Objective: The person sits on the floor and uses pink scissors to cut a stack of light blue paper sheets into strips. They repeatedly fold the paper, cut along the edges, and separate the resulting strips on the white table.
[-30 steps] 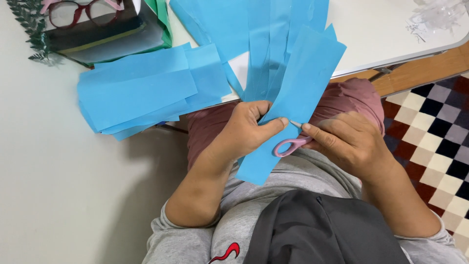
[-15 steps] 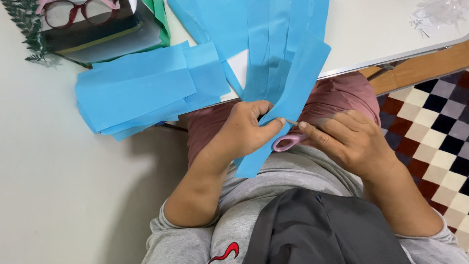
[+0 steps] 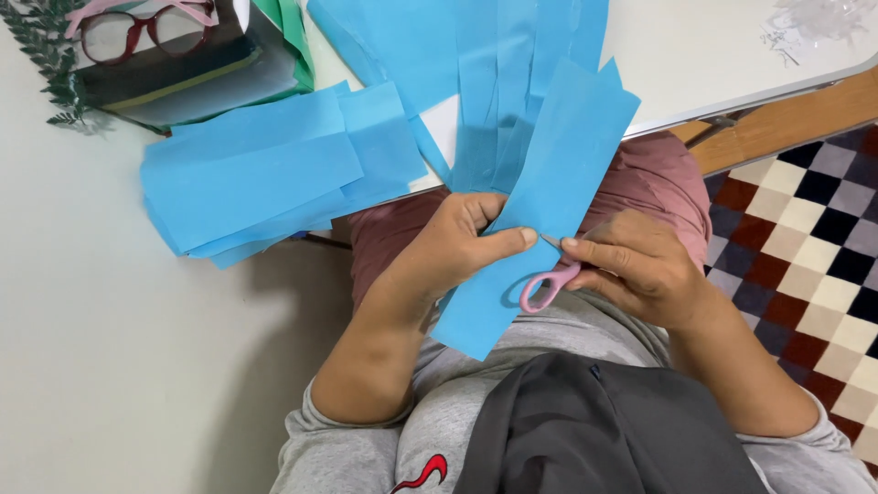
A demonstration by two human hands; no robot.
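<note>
While the white bench [image 3: 110,366] carried most of the blue paper, the work itself sat off its near edge, over the person's lap. A stack of cut blue sheets [image 3: 256,169] lay by that near edge, partly overhanging it, and a fan of long blue strips [image 3: 494,82] hung across the edge toward the body. At the far left corner stood a dark box [image 3: 165,78] with red-framed glasses [image 3: 137,27] on top, well apart from the cutting.

The blue strip being cut [image 3: 540,201] slanted from the bench edge down to the lap. The left hand [image 3: 457,247] was closed on it, thumb on top and fingers curled behind, pinching just beside the cut line. The right hand [image 3: 640,270] was wrapped around small pink-handled scissors [image 3: 549,284], one loop showing below the fingers; the blades were almost wholly hidden behind the strip and the fingers, so I could not tell how far they were parted.

As I judged it, a clean cut called for the left grip to hold the strip taut and close to the blades, thumb clear of the tip. Thin paper like this probably buckled under long snips, so short strokes, with the paper fed into the scissors, seemed best.
</note>
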